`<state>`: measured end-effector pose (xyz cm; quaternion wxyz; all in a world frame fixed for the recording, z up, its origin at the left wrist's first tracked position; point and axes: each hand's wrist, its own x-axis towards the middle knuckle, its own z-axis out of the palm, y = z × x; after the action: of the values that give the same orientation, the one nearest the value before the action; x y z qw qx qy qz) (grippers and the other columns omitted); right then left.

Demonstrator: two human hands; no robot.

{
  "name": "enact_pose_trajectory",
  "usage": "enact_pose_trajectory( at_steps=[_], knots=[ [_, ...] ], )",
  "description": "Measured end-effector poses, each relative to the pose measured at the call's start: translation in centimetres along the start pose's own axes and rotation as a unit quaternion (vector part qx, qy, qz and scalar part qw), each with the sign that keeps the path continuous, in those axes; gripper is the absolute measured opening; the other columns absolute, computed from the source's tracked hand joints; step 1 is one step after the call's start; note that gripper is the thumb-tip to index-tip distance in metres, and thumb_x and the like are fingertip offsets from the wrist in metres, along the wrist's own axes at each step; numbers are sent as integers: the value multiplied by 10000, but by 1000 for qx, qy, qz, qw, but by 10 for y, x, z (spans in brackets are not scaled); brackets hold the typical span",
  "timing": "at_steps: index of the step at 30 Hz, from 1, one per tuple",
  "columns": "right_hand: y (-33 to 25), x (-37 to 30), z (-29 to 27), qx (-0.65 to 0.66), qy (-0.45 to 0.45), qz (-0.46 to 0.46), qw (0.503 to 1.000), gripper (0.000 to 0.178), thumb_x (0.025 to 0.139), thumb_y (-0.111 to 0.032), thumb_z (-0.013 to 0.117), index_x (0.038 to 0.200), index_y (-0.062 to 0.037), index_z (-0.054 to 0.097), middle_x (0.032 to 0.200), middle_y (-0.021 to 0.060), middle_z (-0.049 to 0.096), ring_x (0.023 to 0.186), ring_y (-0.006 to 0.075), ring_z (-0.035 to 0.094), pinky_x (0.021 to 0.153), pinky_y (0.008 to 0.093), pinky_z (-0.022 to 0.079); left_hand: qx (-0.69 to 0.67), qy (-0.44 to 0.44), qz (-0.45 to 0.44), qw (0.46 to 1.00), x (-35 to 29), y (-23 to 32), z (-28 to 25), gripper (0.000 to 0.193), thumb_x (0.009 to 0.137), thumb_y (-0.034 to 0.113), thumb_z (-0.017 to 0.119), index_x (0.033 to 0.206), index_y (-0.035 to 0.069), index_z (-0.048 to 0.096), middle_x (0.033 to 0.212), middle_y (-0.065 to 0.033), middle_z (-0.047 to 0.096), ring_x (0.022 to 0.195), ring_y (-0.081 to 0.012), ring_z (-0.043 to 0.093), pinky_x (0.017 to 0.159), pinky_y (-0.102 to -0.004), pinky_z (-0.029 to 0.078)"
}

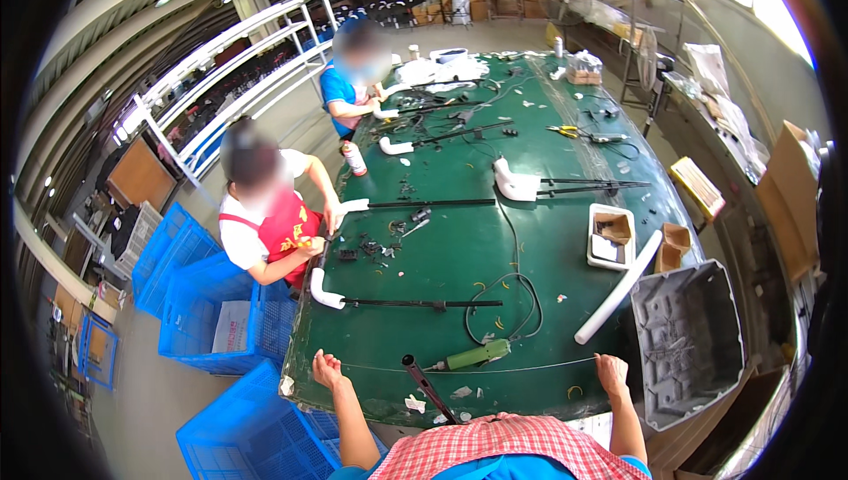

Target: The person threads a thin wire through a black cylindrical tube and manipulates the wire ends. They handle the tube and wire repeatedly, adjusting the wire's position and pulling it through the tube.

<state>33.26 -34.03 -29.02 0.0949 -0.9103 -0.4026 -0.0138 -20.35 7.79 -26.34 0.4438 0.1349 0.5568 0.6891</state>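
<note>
A thin pale wire stretches almost straight across the near end of the green table. My left hand pinches its left end near the table's left corner. At the other end my right hand is closed on it, beside a grey crate. Just beyond the wire lies a green corded power screwdriver, its tip toward the left. A dark tube slants up from in front of my body, between my hands, touched by neither.
Black rods with white curved ends lie along the left side, where two people work. A long white tube, a white tray and a grey crate are at right. Blue crates stand left of the table.
</note>
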Motion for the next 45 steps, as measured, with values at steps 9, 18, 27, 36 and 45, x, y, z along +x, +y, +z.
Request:
enact_pose_trajectory(
  at_steps=[9,18,27,36,45],
  knots=[
    [5,46,-33,-22,27,-43,999,406,945,-294,541,614,-64,594,598,150,600,565,355,610,515,455,467,67,-156,61,984,-28,60,27,154,897,214,642,968,86,688,660,0,583,563,-83,539,491,-207,426],
    [-35,94,-50,4,136,-117,984,339,938,-253,543,646,-84,579,597,139,590,561,317,625,502,429,467,-81,-182,-66,978,-33,28,70,110,833,123,690,760,101,611,519,61,395,431,-51,330,440,-226,305],
    [-20,78,-80,44,98,-70,992,408,963,-284,533,624,-61,493,582,185,509,534,387,525,485,464,383,-85,-113,-49,989,7,53,52,67,858,162,692,858,104,658,549,72,415,461,-46,344,495,-239,337],
    [-6,63,-31,16,-7,-49,999,507,985,-372,443,629,-36,575,535,106,597,529,317,614,580,427,505,-12,-101,-57,993,3,45,51,102,819,193,730,843,122,661,591,36,527,485,-73,467,481,-239,438],
    [-4,194,-23,476,-87,136,864,526,976,-394,407,679,-5,599,564,114,614,475,189,606,388,300,475,-2,-293,-23,956,-86,55,246,272,838,244,708,1018,50,647,708,-45,608,581,-130,563,570,-267,514]
  ],
)
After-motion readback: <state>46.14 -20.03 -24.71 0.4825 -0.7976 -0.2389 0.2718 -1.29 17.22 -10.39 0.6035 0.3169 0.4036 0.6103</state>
